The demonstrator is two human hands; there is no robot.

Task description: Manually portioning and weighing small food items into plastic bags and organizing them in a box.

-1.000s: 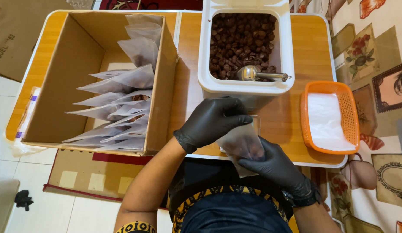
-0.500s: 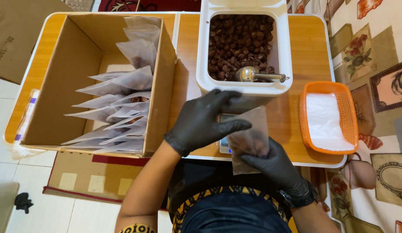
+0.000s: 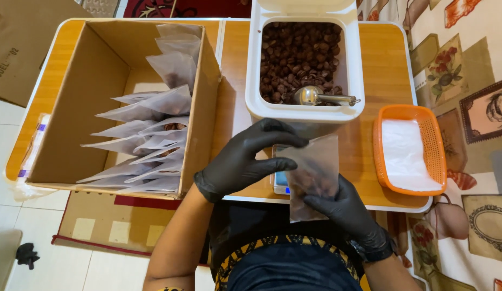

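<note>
Both my hands wear black gloves and hold a small translucent pouch point(image 3: 314, 164) with brown beans in its lower half, just above the table's front edge. My right hand point(image 3: 345, 207) grips the pouch from below and behind. My left hand point(image 3: 245, 159) pinches the pouch's upper left corner with fingertips. Under the pouch a small scale point(image 3: 279, 180) is partly hidden. Behind it stands a white bin point(image 3: 356, 64) full of brown beans, with a metal scoop point(image 3: 318, 97) lying in it.
A cardboard box point(image 3: 78, 97) on the left holds several filled pouches point(image 3: 148, 134) standing in a row. An orange basket point(image 3: 435, 156) with white empty pouches sits at the right. The wooden table point(image 3: 388, 64) has a white rim. Patterned fabric lies at the right.
The pouch has been lifted and turned upright from under my left hand. My left hand shifted left and now pinches its top corner. The scale beneath has come into view.
</note>
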